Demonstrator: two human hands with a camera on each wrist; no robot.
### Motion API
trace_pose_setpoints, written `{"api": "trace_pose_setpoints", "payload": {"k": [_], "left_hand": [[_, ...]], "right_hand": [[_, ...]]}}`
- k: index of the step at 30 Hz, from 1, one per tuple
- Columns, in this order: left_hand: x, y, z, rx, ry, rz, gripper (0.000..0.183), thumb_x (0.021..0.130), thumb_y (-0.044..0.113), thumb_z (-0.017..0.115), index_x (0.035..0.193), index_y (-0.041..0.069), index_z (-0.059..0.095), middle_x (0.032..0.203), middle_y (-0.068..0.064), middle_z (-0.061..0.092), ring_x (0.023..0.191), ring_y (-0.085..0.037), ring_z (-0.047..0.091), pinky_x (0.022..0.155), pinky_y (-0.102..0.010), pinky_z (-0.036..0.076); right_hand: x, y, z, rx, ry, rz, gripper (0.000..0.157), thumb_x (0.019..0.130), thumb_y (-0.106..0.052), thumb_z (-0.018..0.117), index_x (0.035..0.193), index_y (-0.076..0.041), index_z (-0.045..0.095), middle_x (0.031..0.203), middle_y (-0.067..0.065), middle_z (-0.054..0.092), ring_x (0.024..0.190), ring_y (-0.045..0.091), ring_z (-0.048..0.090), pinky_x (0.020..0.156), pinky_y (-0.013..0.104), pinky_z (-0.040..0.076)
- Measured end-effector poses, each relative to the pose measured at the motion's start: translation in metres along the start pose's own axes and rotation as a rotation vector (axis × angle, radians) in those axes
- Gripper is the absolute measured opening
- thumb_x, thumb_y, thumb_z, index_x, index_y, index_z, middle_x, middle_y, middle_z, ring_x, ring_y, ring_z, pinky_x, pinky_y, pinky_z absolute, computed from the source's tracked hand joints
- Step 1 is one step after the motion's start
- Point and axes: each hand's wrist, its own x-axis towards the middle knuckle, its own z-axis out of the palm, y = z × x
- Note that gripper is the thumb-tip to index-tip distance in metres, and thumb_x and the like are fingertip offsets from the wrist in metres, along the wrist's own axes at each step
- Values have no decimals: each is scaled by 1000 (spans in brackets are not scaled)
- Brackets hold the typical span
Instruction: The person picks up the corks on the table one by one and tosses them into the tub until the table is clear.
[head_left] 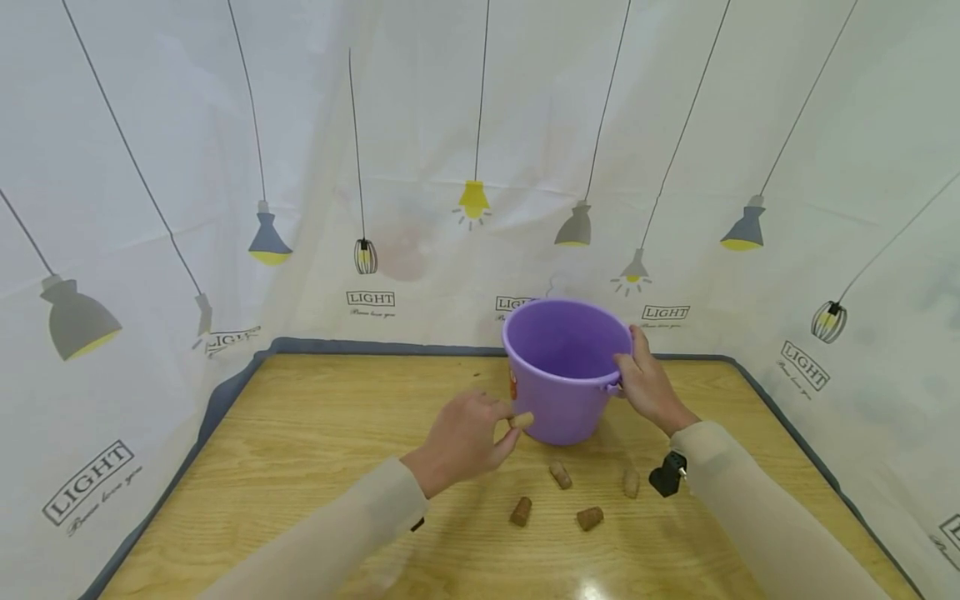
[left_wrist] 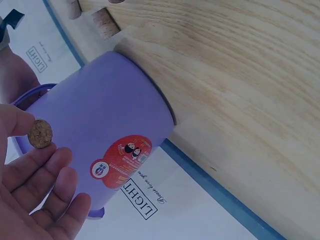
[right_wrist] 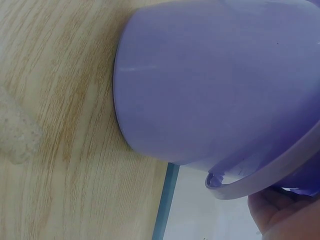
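Note:
A purple plastic bucket [head_left: 561, 408] stands on the wooden table, its mouth facing up. My right hand [head_left: 649, 385] grips the bucket's rim at the right, thumb on the near side; its other fingers are partly hidden behind the rim. The bucket's handle [right_wrist: 270, 175] hangs near that hand in the right wrist view. Between thumb and fingers my left hand [head_left: 465, 437] pinches a cork [left_wrist: 40, 134], held just outside the bucket's left wall and below the rim. A red sticker [left_wrist: 127, 160] shows on the bucket's side in the left wrist view.
Several more corks lie loose in front of the bucket, among them a dark one [head_left: 521, 511], another dark one [head_left: 590, 518] and a lighter one [head_left: 559, 475]. A white sheet printed with lamps [head_left: 420, 167] surrounds the table [head_left: 315, 433] at the back and sides.

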Motion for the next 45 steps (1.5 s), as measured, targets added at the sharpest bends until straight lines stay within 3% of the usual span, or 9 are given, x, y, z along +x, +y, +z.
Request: {"api": "trace_pose_setpoints", "payload": {"k": [5,13,21,25,34,41,45], "left_hand": [[4,1,-4,14,39,12,12,90,28,78,89,16,78,78,5,72,66,-10,55,61,-24,48],[11,2,-13,24,87,18,12,88,25,77,86,14,78,74,5,71,65,-10,54,60,-24,46],[22,2,-19,-4,143,59,15,90,21,76,77,15,71,66,7,64,56,-7,43,53,-22,38],[28,2,-21,2,161,68,14,89,18,76,78,17,67,68,9,64,56,-7,44,52,-21,37],[46,3,-28,18,187,103,3,90,18,74,89,15,74,75,5,71,61,-10,51,55,-24,41],[53,2,-30,58,196,92,16,90,21,74,77,13,71,71,5,68,64,-12,54,58,-25,45],[58,2,-29,76,182,87,15,91,23,73,80,13,73,75,4,70,67,-14,58,61,-28,49]], "right_hand": [[-1,0,0,7,-2,-3,68,109,-27,28,164,-10,-6,155,37,30,107,34,60,80,31,60],[0,1,1,17,5,2,68,109,-25,31,164,-10,-5,159,36,26,123,47,54,83,36,61],[0,0,0,10,-6,9,67,109,-24,28,164,-9,-6,158,37,26,120,40,57,83,34,60],[0,0,0,12,-4,5,67,109,-23,30,164,-9,-5,157,36,28,118,39,57,82,33,60],[0,1,0,4,11,-12,67,108,-26,30,164,-10,-4,154,37,33,110,35,59,81,32,60],[-1,1,1,8,10,-6,68,109,-25,31,165,-11,-5,152,35,35,100,30,59,80,32,60],[-2,0,0,6,8,0,68,109,-24,31,165,-12,-5,147,35,39,95,28,59,80,31,60]]}}
